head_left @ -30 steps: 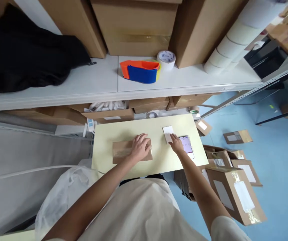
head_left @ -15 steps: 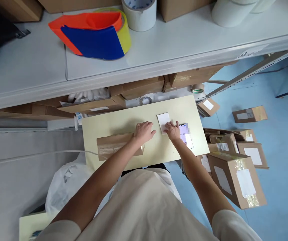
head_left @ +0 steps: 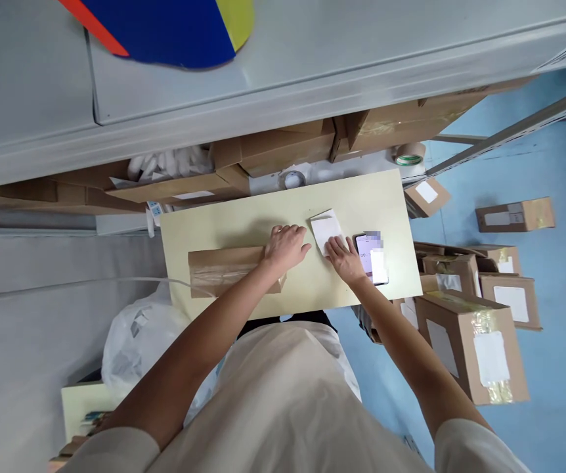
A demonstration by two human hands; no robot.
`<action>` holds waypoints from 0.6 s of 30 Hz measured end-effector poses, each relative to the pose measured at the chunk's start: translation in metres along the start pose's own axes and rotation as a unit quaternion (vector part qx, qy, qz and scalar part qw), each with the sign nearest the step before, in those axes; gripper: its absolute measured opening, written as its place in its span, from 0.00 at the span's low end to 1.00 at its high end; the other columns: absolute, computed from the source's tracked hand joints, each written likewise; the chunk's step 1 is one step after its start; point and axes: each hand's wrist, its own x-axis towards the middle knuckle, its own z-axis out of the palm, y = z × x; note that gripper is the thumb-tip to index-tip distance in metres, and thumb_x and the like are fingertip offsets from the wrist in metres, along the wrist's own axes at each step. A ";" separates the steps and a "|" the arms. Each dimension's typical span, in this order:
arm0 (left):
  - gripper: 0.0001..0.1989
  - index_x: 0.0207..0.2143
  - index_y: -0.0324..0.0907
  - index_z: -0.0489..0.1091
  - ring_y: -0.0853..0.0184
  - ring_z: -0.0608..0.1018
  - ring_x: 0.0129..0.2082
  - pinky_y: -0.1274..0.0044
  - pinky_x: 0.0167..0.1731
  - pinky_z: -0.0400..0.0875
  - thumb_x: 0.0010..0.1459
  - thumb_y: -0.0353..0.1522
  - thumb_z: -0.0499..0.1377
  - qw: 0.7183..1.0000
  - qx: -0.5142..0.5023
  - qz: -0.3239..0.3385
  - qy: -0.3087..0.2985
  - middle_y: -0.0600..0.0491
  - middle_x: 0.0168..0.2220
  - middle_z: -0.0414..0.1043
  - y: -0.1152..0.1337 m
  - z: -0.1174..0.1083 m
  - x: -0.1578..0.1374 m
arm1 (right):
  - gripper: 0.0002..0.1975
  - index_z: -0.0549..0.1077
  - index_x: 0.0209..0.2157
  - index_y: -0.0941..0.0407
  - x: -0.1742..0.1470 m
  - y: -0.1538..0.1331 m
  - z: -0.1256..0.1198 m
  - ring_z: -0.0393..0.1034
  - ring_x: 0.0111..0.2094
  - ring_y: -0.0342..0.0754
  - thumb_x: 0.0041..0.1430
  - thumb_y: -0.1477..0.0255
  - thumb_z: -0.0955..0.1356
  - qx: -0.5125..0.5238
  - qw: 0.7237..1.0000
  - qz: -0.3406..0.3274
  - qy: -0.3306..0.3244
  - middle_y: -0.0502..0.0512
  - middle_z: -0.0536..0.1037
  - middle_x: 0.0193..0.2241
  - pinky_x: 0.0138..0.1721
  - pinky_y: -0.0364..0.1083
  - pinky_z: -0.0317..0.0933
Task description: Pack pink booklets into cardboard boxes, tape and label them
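On the small cream table (head_left: 243, 220) lies a long brown cardboard box (head_left: 224, 263) wrapped in clear tape. My left hand (head_left: 285, 248) rests over the box's right end, fingers bent and thumb spread out, with nothing visible in it. To the right, my right hand (head_left: 346, 260) lies with outstretched fingers on the lower part of a white paper pad (head_left: 325, 230). The pad's top edge looks creased or lifted. A phone (head_left: 369, 246) with a lit screen is just right of that hand, and a white slip covers part of it.
A grey shelf (head_left: 312, 79) runs across above the table, with open cartons (head_left: 283, 151) and tape rolls (head_left: 410, 154) below it. Labelled boxes (head_left: 460, 335) stand on the blue floor at right. A white plastic bag (head_left: 138, 345) hangs at left, near a thin cable (head_left: 90, 284).
The view has shifted, so the shelf fills the top more closely. My right hand's fingers have flattened onto the pad, which has turned slightly. My left hand stays at the box end.
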 end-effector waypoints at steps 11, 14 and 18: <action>0.16 0.47 0.41 0.66 0.58 0.71 0.49 0.68 0.49 0.58 0.59 0.37 0.57 0.997 -0.040 0.063 -0.007 0.46 0.46 0.71 0.003 -0.005 0.001 | 0.12 0.73 0.39 0.59 0.009 0.005 -0.023 0.70 0.32 0.50 0.65 0.74 0.59 0.020 0.998 0.006 0.064 0.58 0.77 0.28 0.36 0.46 0.62; 0.12 0.46 0.43 0.69 0.61 0.70 0.52 0.69 0.51 0.57 0.59 0.34 0.58 0.987 -0.076 0.142 0.005 0.49 0.48 0.71 0.011 -0.006 0.013 | 0.11 0.71 0.35 0.57 0.022 0.003 -0.041 0.68 0.31 0.50 0.65 0.67 0.60 0.047 0.991 0.001 0.127 0.57 0.75 0.27 0.33 0.46 0.62; 0.09 0.36 0.40 0.73 0.62 0.76 0.43 0.69 0.46 0.62 0.62 0.29 0.52 0.983 -0.106 0.147 -0.018 0.49 0.38 0.76 0.017 -0.007 0.034 | 0.11 0.69 0.38 0.56 0.032 0.002 -0.060 0.68 0.34 0.49 0.66 0.66 0.59 0.118 0.979 -0.037 0.164 0.55 0.74 0.29 0.41 0.50 0.65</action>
